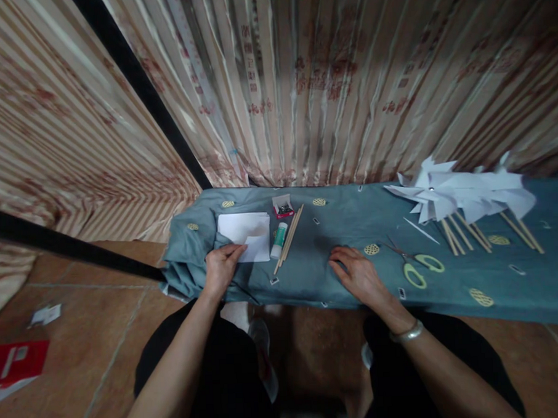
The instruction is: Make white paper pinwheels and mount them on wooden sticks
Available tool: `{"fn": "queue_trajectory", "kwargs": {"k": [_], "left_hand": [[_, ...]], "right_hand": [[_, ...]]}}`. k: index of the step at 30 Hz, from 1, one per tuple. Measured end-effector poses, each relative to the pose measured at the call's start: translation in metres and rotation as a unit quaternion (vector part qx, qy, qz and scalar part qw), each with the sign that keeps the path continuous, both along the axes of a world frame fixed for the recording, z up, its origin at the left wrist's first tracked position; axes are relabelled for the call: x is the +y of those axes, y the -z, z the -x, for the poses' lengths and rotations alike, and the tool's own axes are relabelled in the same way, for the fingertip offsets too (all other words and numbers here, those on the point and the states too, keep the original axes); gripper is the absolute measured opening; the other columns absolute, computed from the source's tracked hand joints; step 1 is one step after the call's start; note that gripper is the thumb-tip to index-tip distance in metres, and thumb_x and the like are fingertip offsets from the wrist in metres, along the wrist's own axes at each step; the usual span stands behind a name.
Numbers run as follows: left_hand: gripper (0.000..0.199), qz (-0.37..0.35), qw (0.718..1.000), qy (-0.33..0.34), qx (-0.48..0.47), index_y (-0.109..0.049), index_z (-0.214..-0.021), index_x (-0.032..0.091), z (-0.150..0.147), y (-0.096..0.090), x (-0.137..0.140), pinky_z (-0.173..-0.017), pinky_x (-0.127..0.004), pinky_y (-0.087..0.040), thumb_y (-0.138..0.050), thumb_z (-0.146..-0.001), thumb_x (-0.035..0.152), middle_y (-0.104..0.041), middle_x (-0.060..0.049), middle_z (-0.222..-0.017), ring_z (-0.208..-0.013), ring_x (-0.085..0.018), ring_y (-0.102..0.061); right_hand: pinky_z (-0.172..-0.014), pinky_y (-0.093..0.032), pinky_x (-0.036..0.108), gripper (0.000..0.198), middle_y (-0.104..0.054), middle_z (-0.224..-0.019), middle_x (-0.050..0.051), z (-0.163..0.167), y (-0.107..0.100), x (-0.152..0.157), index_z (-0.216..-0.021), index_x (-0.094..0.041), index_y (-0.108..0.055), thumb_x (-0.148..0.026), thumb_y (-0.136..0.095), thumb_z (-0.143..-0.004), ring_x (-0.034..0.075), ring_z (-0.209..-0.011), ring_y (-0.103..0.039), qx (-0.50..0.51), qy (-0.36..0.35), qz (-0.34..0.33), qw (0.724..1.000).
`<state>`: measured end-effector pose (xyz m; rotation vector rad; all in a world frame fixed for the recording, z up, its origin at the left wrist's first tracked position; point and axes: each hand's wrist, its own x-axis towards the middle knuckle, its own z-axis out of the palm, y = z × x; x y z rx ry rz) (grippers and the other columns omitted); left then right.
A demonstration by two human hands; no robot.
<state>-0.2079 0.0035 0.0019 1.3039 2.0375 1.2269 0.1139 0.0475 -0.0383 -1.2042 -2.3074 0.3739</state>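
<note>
My left hand (220, 270) is at the near-left corner of a stack of white square paper (256, 225), thumb and fingers closed on the edge of a sheet. On the blue-green cloth rests my right hand (359, 276), holding nothing, its fingers loosely bent and the thumb apart. A glue stick (278, 241) with a green label lies just right of the paper, beside several thin wooden sticks (291, 238). Behind them sits a small open red-and-white box (283, 207) with small dark metal pieces inside. Scissors (415, 264) with yellow-green handles lie open to the right of my right hand.
Several white paper pinwheels (472, 191) on wooden sticks lie at the right of the cloth-covered table (335, 231). A thin white paper strip (421, 229) is near them. Curtains (301, 78) hang behind, with dark poles (145, 98) at left. A red packet (20, 362) is on the floor.
</note>
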Motion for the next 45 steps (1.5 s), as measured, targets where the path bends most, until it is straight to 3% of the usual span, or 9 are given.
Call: {"fn": "queue_trajectory", "kwargs": {"k": [9,14,18,20,22,26,33,40,45], "left_hand": [[0.018,-0.021,0.995,-0.074,-0.060,-0.074,-0.067,0.016,0.002,-0.006,0.000,-0.057,-0.024,-0.047,-0.074,-0.058,0.032,-0.069,0.000,-0.060,-0.057,-0.015,-0.061],[0.023,-0.138,0.969,-0.169,-0.117,-0.072,-0.071,0.015,0.004,-0.034,-0.003,-0.057,-0.024,-0.048,-0.078,-0.056,0.032,-0.067,0.001,-0.060,-0.056,-0.013,-0.058],[0.017,-0.195,0.978,-0.070,-0.009,-0.073,-0.077,0.019,-0.033,-0.064,-0.012,-0.074,-0.030,-0.054,-0.074,-0.070,0.035,-0.073,-0.001,-0.077,-0.073,-0.017,-0.067],[0.014,-0.200,0.975,0.060,0.076,-0.073,-0.083,0.020,-0.065,-0.067,-0.015,-0.085,-0.033,-0.054,-0.067,-0.081,0.033,-0.076,-0.002,-0.089,-0.086,-0.019,-0.070],[0.015,-0.201,0.947,0.210,0.139,-0.073,-0.086,0.019,-0.099,-0.056,-0.014,-0.085,-0.032,-0.055,-0.061,-0.087,0.027,-0.076,-0.005,-0.096,-0.088,-0.019,-0.071],[0.016,-0.178,0.883,0.367,0.233,-0.072,-0.094,0.019,-0.147,-0.014,-0.008,-0.084,-0.034,-0.058,-0.057,-0.089,0.021,-0.075,-0.008,-0.101,-0.091,-0.020,-0.071],[0.015,-0.170,0.852,0.441,0.224,-0.070,-0.093,0.015,-0.165,0.015,-0.010,-0.078,-0.030,-0.058,-0.055,-0.090,0.017,-0.075,-0.009,-0.094,-0.086,-0.019,-0.072],[0.020,-0.143,0.888,0.416,0.132,-0.070,-0.099,0.016,-0.166,0.011,-0.011,-0.080,-0.029,-0.058,-0.053,-0.093,0.026,-0.075,-0.007,-0.094,-0.087,-0.017,-0.071],[0.034,-0.102,0.907,0.371,0.172,-0.061,-0.120,0.014,-0.148,0.017,-0.002,-0.091,-0.038,-0.055,-0.053,-0.092,0.032,-0.071,-0.013,-0.113,-0.103,-0.022,-0.068]], "right_hand": [[-0.089,-0.049,0.042,0.021,-0.070,-0.101,0.010,0.001,-0.003,0.000,-0.090,-0.019,-0.067,-0.024,-0.046,-0.093,0.026,-0.093,-0.064,0.001,-0.009,-0.002,1.000],[-0.092,-0.050,0.044,0.023,-0.071,-0.103,0.011,0.002,-0.005,0.000,-0.094,-0.019,-0.068,-0.025,-0.047,-0.092,0.026,-0.095,-0.066,0.028,0.013,0.007,1.000],[-0.090,-0.052,0.042,0.026,-0.070,-0.111,0.012,-0.005,-0.015,-0.001,-0.105,-0.019,-0.067,-0.029,-0.047,-0.092,0.026,-0.103,-0.065,0.083,0.058,0.026,0.995],[-0.090,-0.053,0.042,0.030,-0.069,-0.114,0.012,-0.012,-0.022,-0.003,-0.113,-0.018,-0.064,-0.030,-0.047,-0.092,0.026,-0.102,-0.065,0.114,0.091,0.023,0.989],[-0.093,-0.051,0.043,0.037,-0.065,-0.120,0.013,-0.022,-0.028,-0.006,-0.124,-0.018,-0.058,-0.032,-0.048,-0.091,0.026,-0.106,-0.063,0.133,0.125,0.004,0.983],[-0.107,-0.039,0.053,0.062,-0.042,-0.146,0.017,-0.048,-0.031,-0.013,-0.145,-0.017,-0.034,-0.033,-0.052,-0.088,0.032,-0.137,-0.038,0.089,0.153,-0.044,0.983],[-0.111,-0.028,0.058,0.051,-0.021,-0.158,0.018,-0.070,-0.022,-0.040,-0.139,-0.018,-0.045,-0.025,-0.053,-0.089,0.035,-0.146,-0.017,-0.048,0.078,-0.049,0.995],[-0.104,-0.042,0.048,0.020,-0.063,-0.128,0.013,-0.062,-0.012,-0.045,-0.101,-0.019,-0.067,-0.022,-0.049,-0.093,0.026,-0.125,-0.053,0.056,0.011,0.017,0.998],[-0.102,-0.044,0.046,0.017,-0.067,-0.120,0.010,-0.052,-0.015,-0.022,-0.094,-0.022,-0.071,-0.028,-0.055,-0.091,0.024,-0.117,-0.060,0.130,0.051,0.073,0.987]]}}
